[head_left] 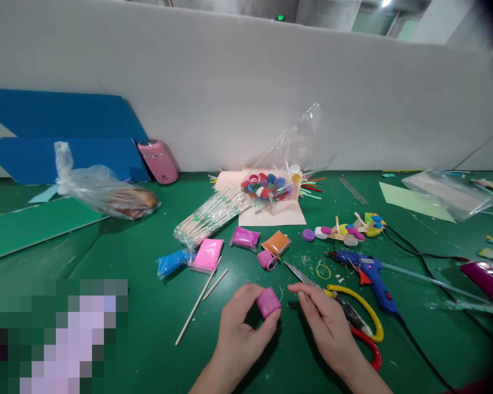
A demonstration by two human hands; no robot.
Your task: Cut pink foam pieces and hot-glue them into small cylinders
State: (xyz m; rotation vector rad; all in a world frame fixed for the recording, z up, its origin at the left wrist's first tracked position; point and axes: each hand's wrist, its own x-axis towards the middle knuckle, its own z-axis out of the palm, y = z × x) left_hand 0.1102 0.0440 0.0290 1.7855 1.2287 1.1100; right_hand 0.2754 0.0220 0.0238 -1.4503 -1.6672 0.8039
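Observation:
My left hand holds a small purple-pink cup-like piece between thumb and fingers, above the green table. Just right of it is my right hand, its thumb and index finger brought together near a thin strand; whether something tiny is pinched there is too small to tell. Scissors with yellow and red handles lie partly under my right hand. Beyond my hands sit a second purple-pink cap and packets of orange, purple, pink and blue clay.
A blue glue gun with a cable lies at the right, near a small colourful assembly. Two wooden sticks rest left of my hands. Farther back are bagged sticks, bagged bottle caps and a pink device.

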